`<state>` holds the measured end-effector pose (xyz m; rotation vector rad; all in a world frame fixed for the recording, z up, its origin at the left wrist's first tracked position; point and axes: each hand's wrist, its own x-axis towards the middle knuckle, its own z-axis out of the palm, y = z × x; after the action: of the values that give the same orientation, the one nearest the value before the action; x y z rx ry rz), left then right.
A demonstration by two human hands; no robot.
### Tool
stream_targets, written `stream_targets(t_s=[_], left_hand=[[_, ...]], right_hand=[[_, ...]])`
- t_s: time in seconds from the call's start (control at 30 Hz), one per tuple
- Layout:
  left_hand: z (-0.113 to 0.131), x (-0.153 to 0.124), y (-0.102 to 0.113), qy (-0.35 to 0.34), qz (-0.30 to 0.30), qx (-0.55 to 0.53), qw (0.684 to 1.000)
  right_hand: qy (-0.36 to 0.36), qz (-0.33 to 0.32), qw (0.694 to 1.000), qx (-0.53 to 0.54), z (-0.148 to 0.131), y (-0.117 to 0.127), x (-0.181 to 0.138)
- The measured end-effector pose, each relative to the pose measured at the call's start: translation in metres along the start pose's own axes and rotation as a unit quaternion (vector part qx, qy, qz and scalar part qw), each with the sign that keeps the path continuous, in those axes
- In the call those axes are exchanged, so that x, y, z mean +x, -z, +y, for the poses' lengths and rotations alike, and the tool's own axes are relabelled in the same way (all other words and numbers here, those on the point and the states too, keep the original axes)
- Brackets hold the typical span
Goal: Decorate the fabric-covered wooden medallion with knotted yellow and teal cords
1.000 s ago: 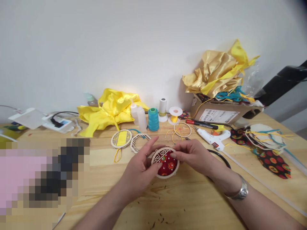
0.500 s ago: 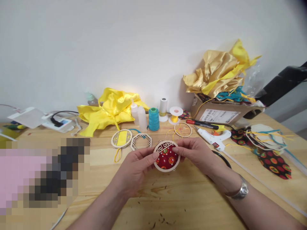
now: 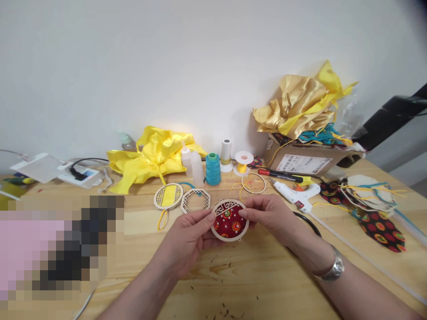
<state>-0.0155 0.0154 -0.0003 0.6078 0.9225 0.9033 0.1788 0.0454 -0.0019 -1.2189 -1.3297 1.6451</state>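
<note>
Currently | left hand (image 3: pixel 187 233) pinches left rim of round, pale-wood lattice frame with red patterned fabric (image 3: pixel 230 226) | right hand (image 3: pixel 271 218) grips its upper-right edge | above pale wooden table (image 3: pixel 273 284); opposite holds presumably steady it | underside grip unclear

Left grip (image 3: pixel 187 232) and right grip (image 3: pixel 271 218) hold a round ornament (image 3: pixel 231 226).

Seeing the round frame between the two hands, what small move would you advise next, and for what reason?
Maybe the right hand should draw its thumb back to the rim of the round frame: its tip lies over the red fabric with small white dots and hides part of it, while the left hand supports the opposite side.
</note>
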Motion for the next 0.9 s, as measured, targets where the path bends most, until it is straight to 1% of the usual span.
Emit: stream_targets(t_s=[0.23, 0.43, 0.9], left_hand=[[0.0013, -0.0004, -0.0015, 0.010, -0.004, -0.003, 1.000], [-0.0007, -0.0006, 0.0007, 0.005, -0.003, -0.009, 1.000], [-0.0004, 0.0010, 0.0004, 0.009, -0.020, 0.003, 1.000]], right_hand=[[-0.011, -0.004, 1.000, 0.021, 0.0003, 0.0009, 0.0011], [-0.023, -0.009, 0.999, 0.043, 0.0017, 0.0020, 0.0012], [-0.033, -0.046, 0.996, 0.068, 0.0033, 0.0059, 0.0012]])
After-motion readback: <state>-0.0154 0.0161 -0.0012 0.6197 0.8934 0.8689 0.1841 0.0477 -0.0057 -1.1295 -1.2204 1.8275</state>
